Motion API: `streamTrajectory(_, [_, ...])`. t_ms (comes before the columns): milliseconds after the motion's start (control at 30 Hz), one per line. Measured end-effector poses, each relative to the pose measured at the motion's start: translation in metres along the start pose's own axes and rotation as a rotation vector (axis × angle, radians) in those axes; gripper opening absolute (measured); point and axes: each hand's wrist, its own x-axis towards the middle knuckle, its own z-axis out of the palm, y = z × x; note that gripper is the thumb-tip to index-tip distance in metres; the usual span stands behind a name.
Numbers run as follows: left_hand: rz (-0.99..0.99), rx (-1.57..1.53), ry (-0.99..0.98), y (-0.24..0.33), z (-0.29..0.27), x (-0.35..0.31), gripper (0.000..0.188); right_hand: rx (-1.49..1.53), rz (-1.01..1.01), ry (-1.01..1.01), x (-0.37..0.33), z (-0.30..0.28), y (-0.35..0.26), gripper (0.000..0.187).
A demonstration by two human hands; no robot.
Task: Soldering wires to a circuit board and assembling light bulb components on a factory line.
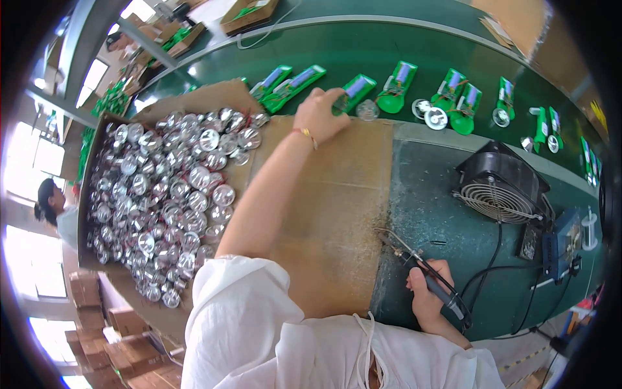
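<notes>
My left hand (321, 118) reaches to the far side of the work surface, its fingers curled round the near end of a green plastic casing (357, 88) with a lilac cylinder in it. Part of that casing is hidden behind the fingers. Just right of the hand lies a clear round lamp head (368, 110). Down at the right, my right hand (430, 290) is wrapped round the grey handle of a soldering iron (435, 285). Its tip, with a thin curved metal guide beside it, points up and left over the edge of a brown cardboard sheet (324, 214).
A cardboard box (83, 214) full of clear lamp heads with red wires stands at the left. More green casings (396, 84) line the green belt (363, 45). A black fan (502, 185) and a blue soldering station (561, 243) with cables stand at the right. Other people are further back.
</notes>
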Motion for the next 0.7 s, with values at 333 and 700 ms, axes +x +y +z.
streamTrajectory(333, [-0.329,-0.046,0.100,0.081,-0.071,-0.219,0.059,-0.004,-0.042,0.017,0.003,0.005,-0.006,0.017])
streamTrajectory(700, [-0.154,0.641,0.351,-0.016,-0.089,-0.225,0.010,0.027,-0.084,0.081,-0.007,0.012,-0.009,0.014])
